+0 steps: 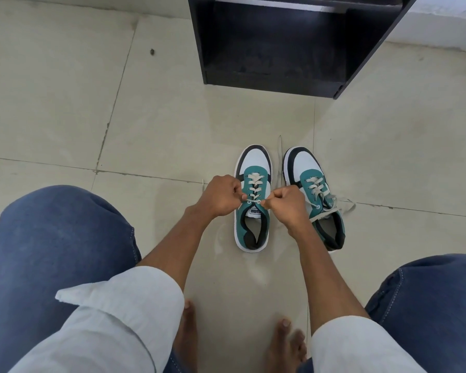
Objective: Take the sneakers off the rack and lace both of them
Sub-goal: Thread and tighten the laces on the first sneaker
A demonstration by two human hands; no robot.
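Note:
Two teal, white and black sneakers stand side by side on the tiled floor, toes pointing away from me. The left sneaker (253, 162) has its cream lace crossed up to the top eyelets. My left hand (221, 196) pinches the lace end at the left top eyelet, and my right hand (287, 203) pinches the end at the right one. Both ends are drawn sideways. The right sneaker (307, 168) sits just beyond my right hand, with its lace (345, 203) lying loose over its side and onto the floor.
A black shoe rack (280, 49) stands on the floor straight ahead, its lower shelf bare. My knees in blue jeans (51, 238) frame the view on both sides, and my bare feet (285, 343) rest on the tiles below the sneakers.

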